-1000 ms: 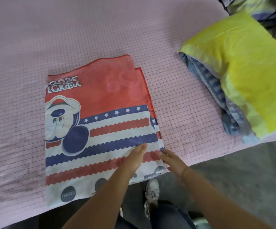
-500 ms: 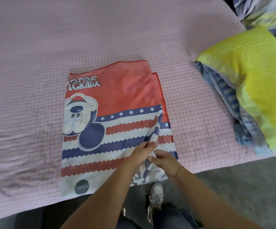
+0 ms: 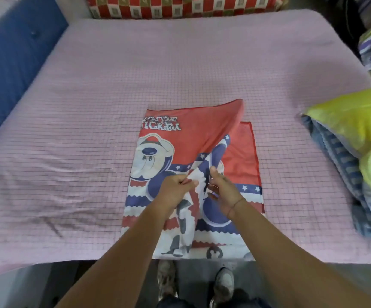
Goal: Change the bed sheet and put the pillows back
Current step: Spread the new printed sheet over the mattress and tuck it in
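Red, white and blue printed fabric bunches between our hands: the left hand [image 3: 175, 189] grips a gathered fold of the folded sheet [image 3: 193, 132], and the right hand [image 3: 224, 192] pinches the lifted top layer just beside it. The sheet lies at the near edge of the bed [image 3: 135, 74], about midway along it, mostly folded. We judge the change barely begun. The new sheet has to be opened, spread and tucked over the pink checked surface, and the yellow pillow [image 3: 349, 130] at the bed's right edge is not yet put back.
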A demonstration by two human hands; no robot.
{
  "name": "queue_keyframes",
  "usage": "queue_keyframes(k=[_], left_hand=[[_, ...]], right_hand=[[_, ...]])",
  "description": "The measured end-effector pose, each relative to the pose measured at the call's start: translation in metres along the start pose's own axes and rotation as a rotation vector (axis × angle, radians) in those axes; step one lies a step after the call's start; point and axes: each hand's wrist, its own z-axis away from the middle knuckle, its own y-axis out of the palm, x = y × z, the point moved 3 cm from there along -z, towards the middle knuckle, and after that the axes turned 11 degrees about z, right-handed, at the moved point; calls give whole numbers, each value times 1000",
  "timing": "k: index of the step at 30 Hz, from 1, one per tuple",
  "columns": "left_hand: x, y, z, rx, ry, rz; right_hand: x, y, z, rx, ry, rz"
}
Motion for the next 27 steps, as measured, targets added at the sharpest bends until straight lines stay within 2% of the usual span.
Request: queue_keyframes(k=[4,8,14,19,23,27], left_hand=[[-28,-43,20,24,56,19],[-51,-110,35,43,99,101],[-62,-210,43,91,40,130],[-76,-284,44,193,15,114],[-81,-325,38,171,-9,125],[-80,-367,29,40,-46,208]], right_hand=[[25,43,-16,-53,46,-6],[58,108,-31,-90,7,-4],[103,181,-74,-180,-8,-48],[119,271,-118,-359,-47,125],[114,319,-132,-236,15,427],[111,336,-140,-207,-110,196]])
